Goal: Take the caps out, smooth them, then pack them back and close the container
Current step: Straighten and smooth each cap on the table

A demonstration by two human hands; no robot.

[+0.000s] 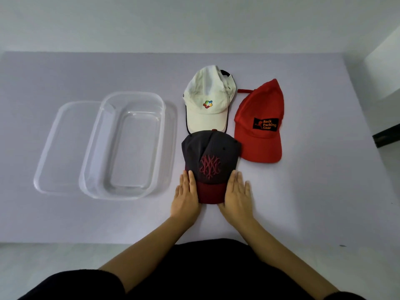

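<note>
Three caps lie on the table. A dark grey cap [211, 156] with a dark red brim and red stitched emblem is nearest me. My left hand [186, 197] lies flat against its left side and my right hand [237, 195] flat against its right side, fingers together and pointing away from me. Behind it lies a white cap [207, 100] with a coloured logo. To the right lies a red cap [260, 124] with a black patch. The clear plastic container [91, 146] stands empty to the left, partly on its clear lid [50, 148].
The table [313, 191] is covered in pale lilac. A wall runs behind it. A dark object [386, 137] sticks in at the right edge. My dark clothing [205, 278] fills the bottom of the view.
</note>
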